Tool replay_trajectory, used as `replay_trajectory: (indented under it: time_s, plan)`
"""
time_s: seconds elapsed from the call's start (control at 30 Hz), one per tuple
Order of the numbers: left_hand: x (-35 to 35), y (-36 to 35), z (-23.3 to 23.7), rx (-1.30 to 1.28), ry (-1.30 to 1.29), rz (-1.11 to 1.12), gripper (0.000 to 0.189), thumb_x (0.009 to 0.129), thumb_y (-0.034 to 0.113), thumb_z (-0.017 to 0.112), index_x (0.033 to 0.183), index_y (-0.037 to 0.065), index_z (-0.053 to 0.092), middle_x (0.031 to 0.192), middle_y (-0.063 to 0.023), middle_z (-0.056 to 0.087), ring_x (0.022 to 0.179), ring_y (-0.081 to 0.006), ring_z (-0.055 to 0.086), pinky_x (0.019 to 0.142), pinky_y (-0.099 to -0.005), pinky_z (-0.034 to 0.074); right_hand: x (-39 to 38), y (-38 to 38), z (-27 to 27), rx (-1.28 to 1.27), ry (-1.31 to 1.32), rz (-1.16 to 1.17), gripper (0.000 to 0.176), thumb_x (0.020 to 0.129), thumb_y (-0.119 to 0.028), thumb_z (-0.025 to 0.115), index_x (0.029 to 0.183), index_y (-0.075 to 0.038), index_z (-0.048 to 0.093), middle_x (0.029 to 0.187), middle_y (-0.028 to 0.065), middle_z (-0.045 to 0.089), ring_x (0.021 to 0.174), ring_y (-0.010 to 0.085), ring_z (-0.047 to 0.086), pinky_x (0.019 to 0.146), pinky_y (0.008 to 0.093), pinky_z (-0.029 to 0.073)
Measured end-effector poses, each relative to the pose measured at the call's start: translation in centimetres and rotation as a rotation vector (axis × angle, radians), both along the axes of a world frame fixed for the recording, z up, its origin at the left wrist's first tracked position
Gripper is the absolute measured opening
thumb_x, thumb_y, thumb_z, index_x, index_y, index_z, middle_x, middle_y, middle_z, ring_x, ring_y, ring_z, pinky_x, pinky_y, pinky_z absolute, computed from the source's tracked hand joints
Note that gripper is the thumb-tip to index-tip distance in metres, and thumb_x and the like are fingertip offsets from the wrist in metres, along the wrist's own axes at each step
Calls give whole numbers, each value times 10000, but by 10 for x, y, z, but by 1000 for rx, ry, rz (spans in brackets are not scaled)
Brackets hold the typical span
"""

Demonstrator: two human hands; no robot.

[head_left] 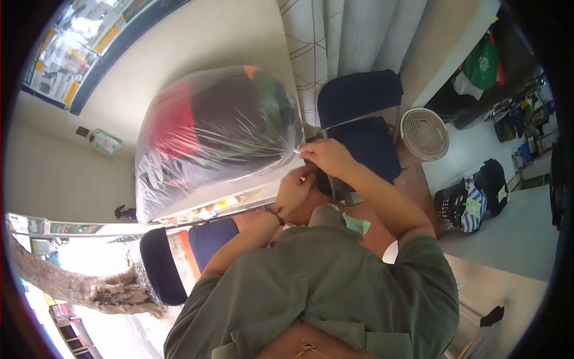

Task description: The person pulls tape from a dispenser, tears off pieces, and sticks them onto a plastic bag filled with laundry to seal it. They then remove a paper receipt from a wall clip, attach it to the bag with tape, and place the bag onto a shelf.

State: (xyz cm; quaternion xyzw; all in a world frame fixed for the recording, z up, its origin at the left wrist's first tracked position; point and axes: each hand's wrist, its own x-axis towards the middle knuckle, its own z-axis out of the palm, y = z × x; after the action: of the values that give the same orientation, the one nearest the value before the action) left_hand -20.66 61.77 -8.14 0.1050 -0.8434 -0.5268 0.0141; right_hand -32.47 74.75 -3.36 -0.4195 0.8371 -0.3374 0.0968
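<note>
— Where is the bag sitting?

— The clear bag [209, 149], stuffed with red, dark and green clothes [174, 119], is lying on a pale tabletop [239, 196] right in front of you. Its gathered neck is pointing at your hands.

— What are my hands doing?

— Your right hand [327, 157] is pinching the twisted neck, with the fingers pressing together on the plastic. Your left hand [294, 190] is curling just beside it with the fingers drawn in. I cannot tell whether they are gripping anything.

— And the room around me?

— The whole view is tilting sideways. A navy chair [365, 119] is standing just beyond your hands, and a white fan [424, 134] is sitting beside it. A pale curtain [353, 36] is hanging near the chair. Posters [66, 54] are covering part of the cream wall [197, 42] beyond the bag. On the grey floor [508, 239] a basket [463, 203] is holding striped cloth. A tree [89, 290] is showing in bright daylight outside.
</note>
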Motion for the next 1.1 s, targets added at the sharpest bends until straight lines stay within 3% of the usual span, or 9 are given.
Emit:
replay_trajectory:
  time_s: [0.07, 0.2, 0.3, 0.43, 0.6, 0.7, 0.83, 1.03, 1.1]
  plan:
    - [-5, 4, 21, -687, 97, -22, 388, 885, 211, 606, 1253, 90, 597, 958, -101, 665, 663, -283, 654, 618, -390, 549, -18, 12, 0, -50, 410, 195, 225, 814, -145, 589, 1011, -129, 698, 885, 57, 634, 810, 258, 629, 729, 379, 504]
    - [-29, 5, 29, -1190, 218, 97, 412, 882, 258, 613, 1258, 92, 589, 837, -98, 674, 545, -247, 648, 490, -391, 529, -63, 10, 8, -179, 623, 295, 229, 786, -115, 582, 999, -117, 667, 954, 7, 633, 942, 226, 594, 831, 357, 460]
    - [-39, 12, 39, -1189, 117, 265, 400, 895, 258, 587, 1255, 84, 586, 788, -89, 680, 557, -256, 666, 486, -388, 531, -93, -17, 4, -409, 805, 369, 189, 765, -116, 600, 942, -138, 659, 965, -12, 619, 975, 207, 568, 857, 379, 440]
    - [-55, 14, 40, -1131, -22, 398, 383, 886, 213, 565, 1243, 79, 590, 676, -95, 674, 571, -262, 680, 493, -394, 536, -104, -44, -18, -535, 813, 211, 145, 686, -163, 684, 813, -212, 633, 938, -52, 596, 965, 206, 552, 846, 412, 348]
    - [-63, 21, 46, -1059, -69, 475, 98, 858, 139, 547, 873, 82, 625, 724, -108, 685, 629, -269, 691, 526, -385, 543, -106, -71, -41, -575, 604, 180, 170, 660, -97, 693, 772, -150, 578, 830, 5, 610, 869, 197, 587, 819, 375, 352]
    - [-65, 23, 46, -1070, -103, 477, 75, 831, 130, 562, 860, 87, 616, 744, -106, 685, 647, -266, 695, 542, -371, 546, -107, -69, -46, -679, 575, 308, 161, 676, -81, 681, 800, -136, 595, 890, 14, 630, 900, 203, 599, 840, 360, 366]
    - [-67, 27, 47, -1066, -76, 487, 111, 810, 127, 581, 901, 100, 638, 790, -77, 684, 654, -255, 685, 554, -369, 545, -115, -47, -33, -498, 784, 515, 228, 703, -87, 663, 923, -150, 670, 948, -22, 638, 1054, 174, 553, 904, 360, 363]
    - [-71, 34, 55, -1026, 138, 499, 123, 836, 146, 588, 928, 91, 649, 832, -81, 673, 633, -277, 662, 553, -384, 541, -136, -61, 4, 22, 759, 885, 303, 691, -47, 627, 965, -162, 687, 1004, -4, 628, 1132, 221, 487, 955, 403, 345]
    - [-69, 32, 46, -1009, 144, 534, 94, 842, 144, 584, 904, 86, 625, 809, -101, 666, 631, -295, 660, 549, -402, 537, -148, -59, -13, -391, 558, 740, 210, 714, -58, 636, 893, -154, 690, 977, -7, 631, 1036, 223, 536, 899, 387, 382]
